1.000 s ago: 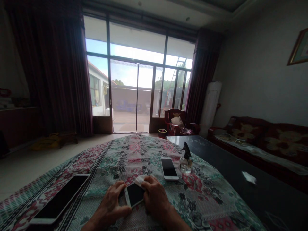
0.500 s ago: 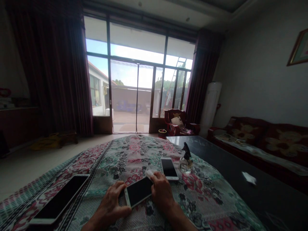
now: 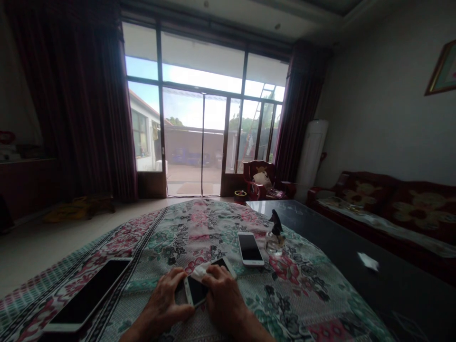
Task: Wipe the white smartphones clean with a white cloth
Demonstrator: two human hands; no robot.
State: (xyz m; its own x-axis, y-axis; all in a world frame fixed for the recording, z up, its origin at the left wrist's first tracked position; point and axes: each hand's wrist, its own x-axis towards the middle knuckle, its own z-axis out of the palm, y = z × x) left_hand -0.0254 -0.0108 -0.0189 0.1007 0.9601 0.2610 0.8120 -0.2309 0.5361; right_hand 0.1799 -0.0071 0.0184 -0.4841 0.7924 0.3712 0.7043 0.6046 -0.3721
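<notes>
A white smartphone lies screen up on the floral cloth in front of me. My left hand grips its near left end, thumb along the lower edge and fingers curled over the side. My right hand lies on the screen, fingers closed and pressing a small white cloth against the glass. The phone's far corner sticks out beyond my right fingers.
A second white phone lies further back, beside a small clear spray bottle with a dark trigger. A larger phone lies at the left. A dark glossy table with a white scrap is on the right, then a sofa.
My right hand with the white cloth slid out to the phone's far end, then came back toward me and left over the screen. My left hand kept its grip.
</notes>
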